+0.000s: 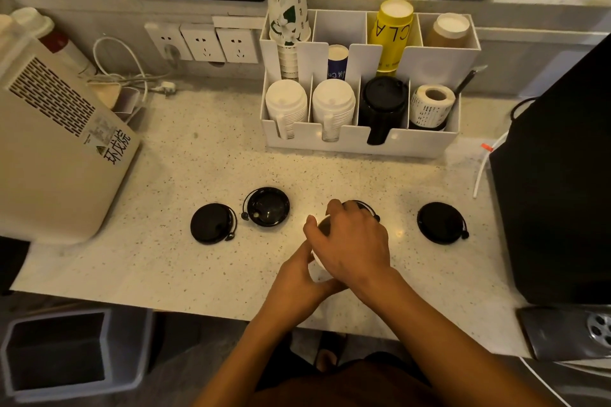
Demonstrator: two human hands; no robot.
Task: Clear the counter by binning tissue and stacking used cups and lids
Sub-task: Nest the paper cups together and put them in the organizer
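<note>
Nearest, below the bench edge at lower left, a grey square bin [62,352] stands on the floor; its inside is too dark to tell whether tissue lies in it. Two bare forearms reach forward over the speckled, pale stone bench [172,268]. The left hand [297,277] curls round the lower side of a white paper cup [320,261], and the right hand [352,241] wraps over its top from above, fingers bent round the rim; the cup is mostly hidden, so I cannot tell whether it is one cup or several nested. Just behind the right hand the edge of a black lid [368,206] peeks out. Three more round, glossy black plastic lids lie loose and apart on the bench: the left lid [211,223], the domed-side-up middle lid [267,206], and the far-right lid [441,223]. No tissue shows on the bench, so that part seems finished; the lids look not yet stacked, which seems to be what remains. Farther back sits a white divided organiser [360,139] holding stacked white and black lids, a label roll and upright paper cups.
</note>
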